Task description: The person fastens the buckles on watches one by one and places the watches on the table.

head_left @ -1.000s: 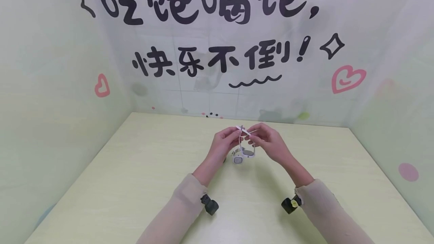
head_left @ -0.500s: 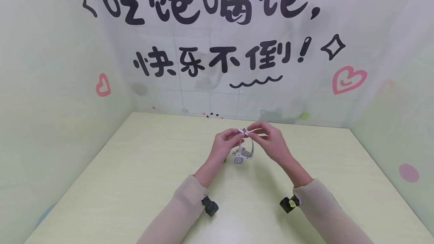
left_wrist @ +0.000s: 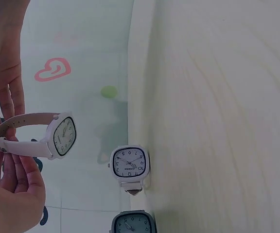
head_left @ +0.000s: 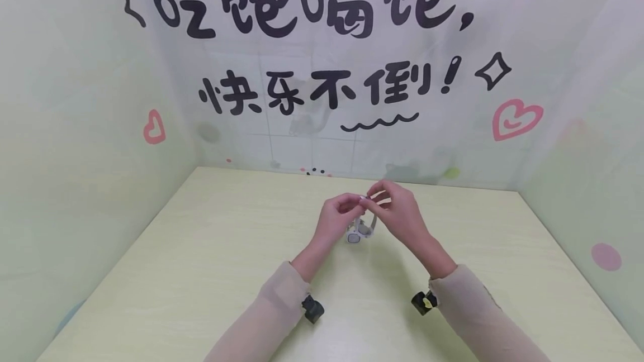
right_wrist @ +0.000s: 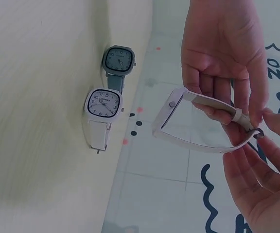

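Both hands hold a white wristwatch (left_wrist: 64, 136) up above the table, its strap looped round and its face hanging below the fingers. In the right wrist view the strap ends (right_wrist: 237, 144) meet at the buckle, among the fingertips. My left hand (head_left: 336, 218) pinches the strap near the buckle. From the other side, the thumb and fingers of my right hand (head_left: 402, 214) pinch the strap end. In the head view the fingers cover most of the buckle.
A second white watch (right_wrist: 103, 103) and a grey-green watch (right_wrist: 118, 59) sit side by side on the pale table (head_left: 201, 272). Printed cloth walls (head_left: 282, 149) enclose the table's back and sides. Each sleeve carries a small black camera (head_left: 314, 310).
The two hands have drawn closer together, bringing the strap ends to meet. The strap, spread and crossed earlier, now forms a narrower loop, and the fingers cover more of it.
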Tool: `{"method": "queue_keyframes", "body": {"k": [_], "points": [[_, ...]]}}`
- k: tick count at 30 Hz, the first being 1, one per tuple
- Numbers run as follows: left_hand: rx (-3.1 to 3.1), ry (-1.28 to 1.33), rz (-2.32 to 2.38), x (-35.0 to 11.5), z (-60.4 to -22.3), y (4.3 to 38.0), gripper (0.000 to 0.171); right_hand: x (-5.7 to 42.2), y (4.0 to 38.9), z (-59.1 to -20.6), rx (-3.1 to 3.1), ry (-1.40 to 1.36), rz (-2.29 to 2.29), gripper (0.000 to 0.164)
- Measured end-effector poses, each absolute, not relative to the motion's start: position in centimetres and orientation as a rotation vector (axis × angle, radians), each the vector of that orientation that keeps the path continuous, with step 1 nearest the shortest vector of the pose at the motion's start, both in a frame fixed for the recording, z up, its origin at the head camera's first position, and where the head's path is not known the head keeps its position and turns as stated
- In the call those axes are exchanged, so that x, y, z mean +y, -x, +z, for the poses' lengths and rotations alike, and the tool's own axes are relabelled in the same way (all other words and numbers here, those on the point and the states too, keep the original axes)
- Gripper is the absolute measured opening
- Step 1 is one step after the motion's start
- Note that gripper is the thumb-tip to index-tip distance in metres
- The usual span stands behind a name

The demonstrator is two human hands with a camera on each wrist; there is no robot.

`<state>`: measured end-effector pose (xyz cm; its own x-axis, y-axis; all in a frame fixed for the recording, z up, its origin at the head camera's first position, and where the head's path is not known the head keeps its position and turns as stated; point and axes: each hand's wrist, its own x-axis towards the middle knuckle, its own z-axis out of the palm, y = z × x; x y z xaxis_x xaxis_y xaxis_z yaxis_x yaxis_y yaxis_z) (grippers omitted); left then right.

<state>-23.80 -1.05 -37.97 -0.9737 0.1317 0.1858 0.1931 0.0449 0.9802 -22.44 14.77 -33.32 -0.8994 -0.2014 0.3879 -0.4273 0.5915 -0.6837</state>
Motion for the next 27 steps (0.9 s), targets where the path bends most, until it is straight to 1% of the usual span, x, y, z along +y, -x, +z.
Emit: {"method": "queue_keyframes", "body": {"k": [4,9,12,21,27], "points": [[-2.284,0.384,-2.014,-0.81,-37.92,23.49,0.020,14.73,22.24,-33.37,-2.551,-0.514,1.115,0.020],[-2.309,0.384,-1.979,-0.60,-37.81,23.25,0.020,14.69,22.02,-33.39,-2.514,-0.538,1.033,0.010],[-2.319,0.391,-1.939,-0.55,-37.71,23.16,0.020,14.72,22.01,-33.49,-2.474,-0.550,1.002,0.006],[-2.357,0.426,-1.789,-0.52,-37.32,23.30,0.018,14.78,21.87,-33.60,-2.373,-0.525,1.041,0.005],[-2.412,0.412,-1.688,-0.77,-37.72,23.27,0.018,14.50,21.59,-33.22,-2.387,-0.512,1.059,0.008]]}}
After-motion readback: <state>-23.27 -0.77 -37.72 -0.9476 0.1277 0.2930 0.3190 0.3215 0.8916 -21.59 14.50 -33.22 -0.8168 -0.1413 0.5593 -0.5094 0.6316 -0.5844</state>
